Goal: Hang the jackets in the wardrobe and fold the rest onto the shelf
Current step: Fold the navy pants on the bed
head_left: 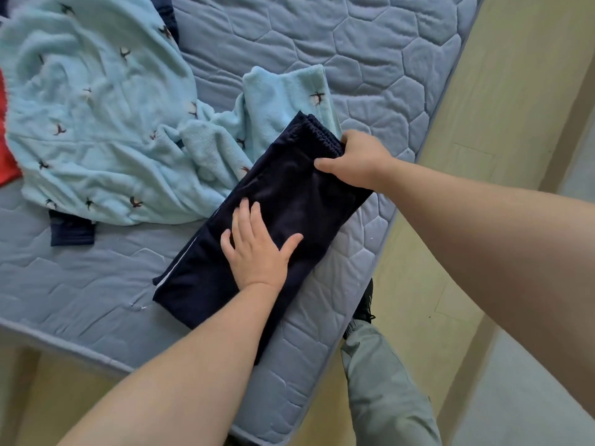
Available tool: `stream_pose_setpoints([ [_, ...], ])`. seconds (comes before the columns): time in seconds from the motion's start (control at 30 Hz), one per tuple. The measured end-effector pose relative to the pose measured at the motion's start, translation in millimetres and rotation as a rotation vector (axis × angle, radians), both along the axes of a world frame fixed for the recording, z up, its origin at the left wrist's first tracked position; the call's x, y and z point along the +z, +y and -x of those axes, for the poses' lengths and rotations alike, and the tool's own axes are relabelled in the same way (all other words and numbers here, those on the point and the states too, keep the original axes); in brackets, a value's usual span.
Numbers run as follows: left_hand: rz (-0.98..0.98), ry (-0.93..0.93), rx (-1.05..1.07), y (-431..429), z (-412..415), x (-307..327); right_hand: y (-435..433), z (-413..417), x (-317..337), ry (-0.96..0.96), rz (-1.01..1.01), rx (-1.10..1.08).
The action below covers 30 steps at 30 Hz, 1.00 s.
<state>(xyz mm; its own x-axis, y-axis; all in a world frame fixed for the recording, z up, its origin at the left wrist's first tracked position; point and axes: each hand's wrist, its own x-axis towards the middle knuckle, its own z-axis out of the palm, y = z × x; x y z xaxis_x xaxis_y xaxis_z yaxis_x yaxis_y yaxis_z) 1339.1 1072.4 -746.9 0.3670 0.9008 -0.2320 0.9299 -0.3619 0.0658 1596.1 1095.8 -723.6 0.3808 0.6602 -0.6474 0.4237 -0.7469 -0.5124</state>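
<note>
My left hand (257, 252) presses flat on the folded navy fleece trousers (289, 194); my right hand (357, 160) grips their elasticated waistband (322, 133).

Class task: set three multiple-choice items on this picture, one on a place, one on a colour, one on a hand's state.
1. The navy trousers lie: A on the mattress; B on the floor; C on a chair.
2. The bird-patterned fleece is: A red; B light blue; C yellow.
3. The left hand is: A flat on the trousers; B clenched midair; C holding a hanger.
Key: 1A, quilting shows beneath them; 2B, its pile is pale blue; 3A, straight fingers press the cloth.
</note>
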Motion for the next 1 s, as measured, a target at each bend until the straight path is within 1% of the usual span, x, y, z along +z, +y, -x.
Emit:
stream_pose_setpoints([
  [0.07, 0.059, 0.144, -0.072, 4, 6, -7, -1, 7, 11, -0.029, -0.010, 0.005],
  [0.13, 0.141, 0.232, -0.087, 13, 0, -15, -2, 14, 24, -0.041, -0.013, 0.006],
  [0.3, 0.332, 0.317, -0.083, 31, -16, -29, -9, 51, 56, -0.035, -0.100, 0.083],
  [0.37, 0.374, 0.274, -0.095, 32, -14, -29, -11, 75, 65, -0.037, -0.139, 0.126],
  [0.43, 0.366, 0.153, -0.090, 31, -4, -24, -13, 96, 72, -0.062, -0.172, 0.151],
  [0.47, 0.340, 0.076, -0.078, 29, 4, -19, -15, 105, 74, -0.069, -0.183, 0.144],
  [0.53, 0.210, -0.051, -0.036, 21, 25, -13, -19, 119, 77, -0.069, -0.205, 0.109],
  [0.57, 0.147, -0.080, -0.023, 16, 36, -9, -21, 126, 79, -0.072, -0.216, 0.085],
  [0.6, 0.127, -0.075, -0.018, 10, 46, -7, -23, 133, 80, -0.077, -0.220, 0.061],
  [0.7, 0.253, 0.029, -0.014, 1, 64, -9, -31, 153, 83, -0.110, -0.248, 0.047],
  [0.77, 0.354, 0.057, -0.017, 9, 61, -12, -36, 168, 86, -0.126, -0.297, 0.065],
  [0.83, 0.450, 0.066, -0.063, 24, 58, -12, -41, 183, 87, -0.135, -0.326, 0.121],
  [0.87, 0.495, 0.033, -0.089, 33, 60, -10, -44, 192, 86, -0.138, -0.329, 0.151],
  [0.9, 0.530, -0.041, -0.096, 40, 66, -8, -46, 200, 86, -0.137, -0.330, 0.177],
  [0.97, 0.530, -0.127, -0.114, 48, 84, -4, -49, 216, 85, -0.126, -0.327, 0.220],
  [1.0, 0.550, -0.178, 0.005, 49, 93, -2, -50, 225, 86, -0.121, -0.324, 0.238],
])
